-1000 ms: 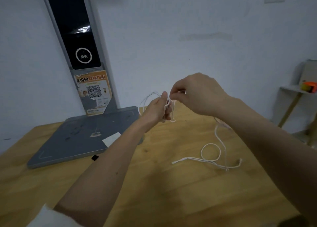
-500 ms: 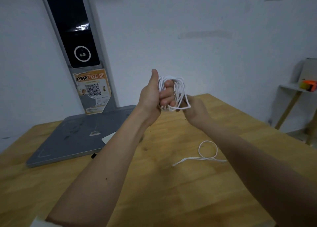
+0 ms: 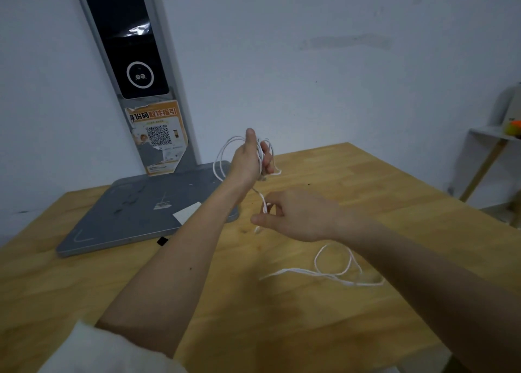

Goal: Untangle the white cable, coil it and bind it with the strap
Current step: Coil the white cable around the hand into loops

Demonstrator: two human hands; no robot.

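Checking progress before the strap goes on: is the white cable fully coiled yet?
Not yet. The left hand holds several loops of white cable, but a loose loop lies on the table.

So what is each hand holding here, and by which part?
Left hand grips the coiled loops of the white cable, raised above the table. Right hand pinches the loose strand hanging below that coil.

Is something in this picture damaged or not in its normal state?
Yes. The orange sticker on the grey stand is torn and peeling along its edges. A white paper scrap lies loose on the stand's base.
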